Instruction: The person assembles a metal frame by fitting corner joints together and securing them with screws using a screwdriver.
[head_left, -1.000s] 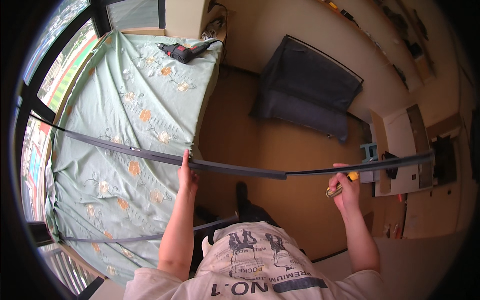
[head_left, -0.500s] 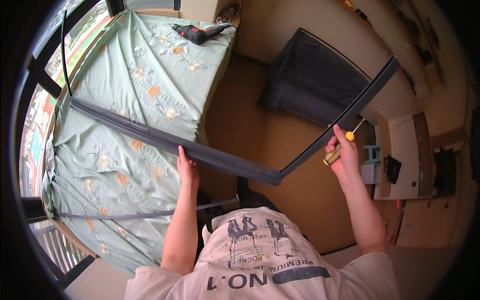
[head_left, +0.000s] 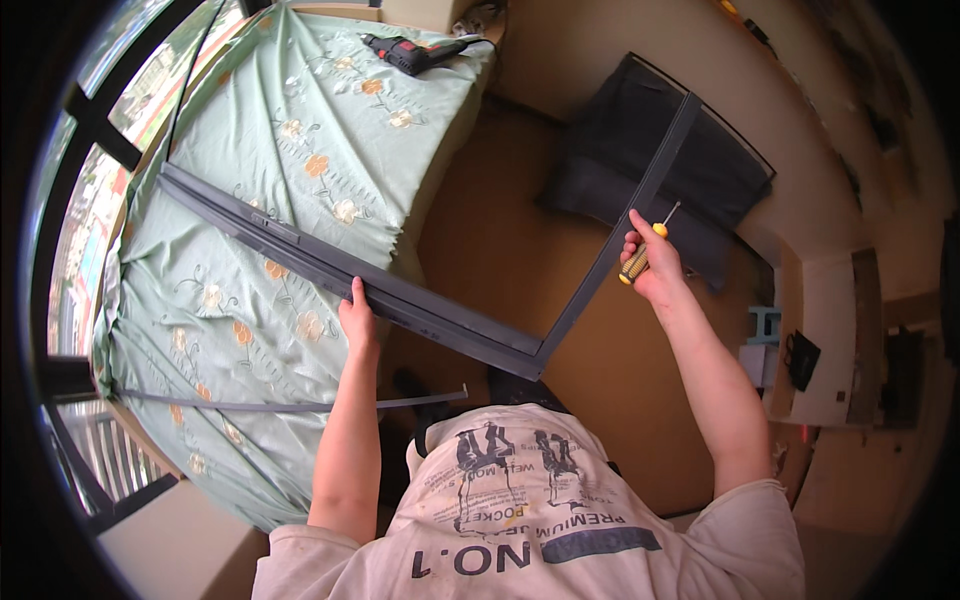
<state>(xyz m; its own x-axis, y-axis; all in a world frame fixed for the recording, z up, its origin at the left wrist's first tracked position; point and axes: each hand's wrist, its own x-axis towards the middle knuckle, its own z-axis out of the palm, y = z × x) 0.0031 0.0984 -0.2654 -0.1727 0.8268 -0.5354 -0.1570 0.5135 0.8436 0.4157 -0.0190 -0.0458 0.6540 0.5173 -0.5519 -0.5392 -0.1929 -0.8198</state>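
Where the left hand (head_left: pixel 359 320) is partly hidden beneath it, the dark frame (head_left: pixel 450 326), reaching over floral cloth (head_left: pixel 370 180) at left, seems gripped; at right, a screwdriver (head_left: pixel 631 268) is clasped by the right hand (head_left: pixel 659 270).

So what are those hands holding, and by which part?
The left hand holds the grey frame partway along its left bar. The right hand holds a screwdriver by its handle and touches the frame's right bar.

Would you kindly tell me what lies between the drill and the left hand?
The head view shows flowered green cloth, then the grey frame.
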